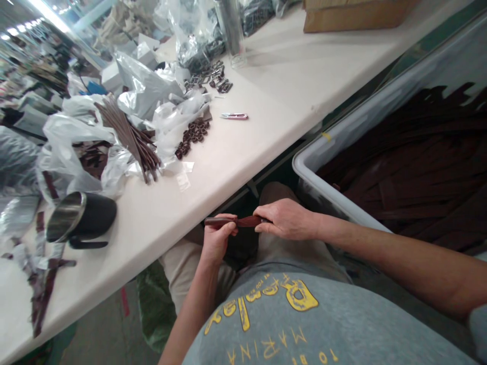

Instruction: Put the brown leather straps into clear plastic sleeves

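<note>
Above my lap, a short dark red-brown strap (248, 221) is stretched between my two hands. My left hand (220, 234) pinches it near its left end, thumb on top, and a stiff-looking piece juts out past the fingers. The strap's other end runs into my right hand (284, 219), whose fingers and thumb are closed on it. Part of that end is hidden by the hand. On the table beyond lie a bundle of brown strips (131, 134), a pile of small brown loops (193, 137) and several metal buckles (216, 77).
The white table (274, 109) runs diagonally ahead of me. On it are small thread snips (234, 116), a black mug (89, 218), plastic bags (142, 83) and a cardboard box (353, 15). A white bin (335, 195) of dark red-brown strips stands at my right.
</note>
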Motion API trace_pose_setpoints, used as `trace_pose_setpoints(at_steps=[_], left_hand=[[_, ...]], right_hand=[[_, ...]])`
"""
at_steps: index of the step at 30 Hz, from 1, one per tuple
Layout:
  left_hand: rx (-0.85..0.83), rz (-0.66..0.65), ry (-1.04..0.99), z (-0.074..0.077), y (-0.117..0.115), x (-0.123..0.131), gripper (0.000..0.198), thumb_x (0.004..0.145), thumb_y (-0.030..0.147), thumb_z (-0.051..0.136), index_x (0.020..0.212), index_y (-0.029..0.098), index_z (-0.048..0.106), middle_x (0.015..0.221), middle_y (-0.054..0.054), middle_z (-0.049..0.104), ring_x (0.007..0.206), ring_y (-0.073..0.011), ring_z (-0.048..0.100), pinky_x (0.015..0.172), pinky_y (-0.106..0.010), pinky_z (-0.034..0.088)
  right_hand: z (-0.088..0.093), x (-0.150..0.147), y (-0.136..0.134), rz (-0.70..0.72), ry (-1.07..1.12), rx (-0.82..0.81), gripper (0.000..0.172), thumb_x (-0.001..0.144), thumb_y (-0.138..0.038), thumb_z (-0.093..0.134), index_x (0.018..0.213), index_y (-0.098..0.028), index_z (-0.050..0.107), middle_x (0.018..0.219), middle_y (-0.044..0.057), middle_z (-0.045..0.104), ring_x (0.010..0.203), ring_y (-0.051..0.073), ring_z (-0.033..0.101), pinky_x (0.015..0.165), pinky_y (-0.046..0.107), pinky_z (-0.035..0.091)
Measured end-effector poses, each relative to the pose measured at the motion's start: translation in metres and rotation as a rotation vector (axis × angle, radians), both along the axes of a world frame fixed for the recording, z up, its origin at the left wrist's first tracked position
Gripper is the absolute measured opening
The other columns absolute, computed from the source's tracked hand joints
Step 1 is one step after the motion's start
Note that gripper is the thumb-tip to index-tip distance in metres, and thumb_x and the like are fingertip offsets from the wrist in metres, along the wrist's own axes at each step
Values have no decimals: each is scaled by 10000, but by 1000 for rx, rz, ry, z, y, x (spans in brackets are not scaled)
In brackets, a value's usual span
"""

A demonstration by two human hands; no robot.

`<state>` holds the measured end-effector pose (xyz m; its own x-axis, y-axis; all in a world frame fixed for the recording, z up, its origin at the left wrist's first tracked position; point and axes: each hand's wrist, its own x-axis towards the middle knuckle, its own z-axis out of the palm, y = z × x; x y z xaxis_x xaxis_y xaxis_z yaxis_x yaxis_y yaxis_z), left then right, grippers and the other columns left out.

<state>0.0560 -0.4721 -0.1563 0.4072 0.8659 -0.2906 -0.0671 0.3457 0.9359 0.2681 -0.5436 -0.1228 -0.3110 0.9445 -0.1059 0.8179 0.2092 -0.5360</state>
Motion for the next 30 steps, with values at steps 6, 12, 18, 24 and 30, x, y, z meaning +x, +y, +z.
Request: trace_pose_setpoints(at_steps=[6, 12, 18, 24, 30], left_hand=[[-4, -15, -29, -5, -2, 0, 333, 542, 354, 886, 778, 164, 748, 572, 11, 644, 472, -90, 533, 478, -206, 417], [18, -163, 72, -14, -16, 10, 251, 604, 273, 858, 801, 170, 741, 666, -2, 693, 565, -114, 584, 564, -232, 474], [70, -92, 85, -14, -9, 6, 255, 620, 302, 852, 815, 174, 747, 634, 4, 668, 554, -115, 561, 556, -239, 457], [54, -142, 139, -9, -14, 15, 186, 627, 241, 830, 789, 204, 746, 702, -23, 697, 603, -151, 591, 603, -291, 490], [0, -153, 74, -5, -19, 19, 242, 584, 319, 867, 770, 200, 767, 693, -74, 697, 588, -198, 593, 610, -363, 494]], right_hand=[[7, -10, 0, 44, -184, -2, 280, 1028, -357, 488, 934, -149, 650, 837, 76, 735, 766, 208, 675, 548, 282, 268], [-2, -17, -2, 80, -173, 24, 299, 1039, -330, 455, 930, -145, 663, 852, 85, 733, 751, 206, 678, 556, 281, 324], [-9, -8, 0, 4, -72, 26, 272, 985, -410, 561, 961, -158, 659, 878, 75, 738, 785, 228, 685, 589, 275, 364], [-11, -9, -2, -8, -85, 15, 258, 1003, -340, 486, 898, -188, 666, 853, 111, 739, 753, 262, 688, 593, 322, 404], [-34, -13, -7, -9, 71, 144, 272, 973, -277, 395, 819, -328, 614, 746, 109, 734, 643, 294, 718, 520, 384, 458]])
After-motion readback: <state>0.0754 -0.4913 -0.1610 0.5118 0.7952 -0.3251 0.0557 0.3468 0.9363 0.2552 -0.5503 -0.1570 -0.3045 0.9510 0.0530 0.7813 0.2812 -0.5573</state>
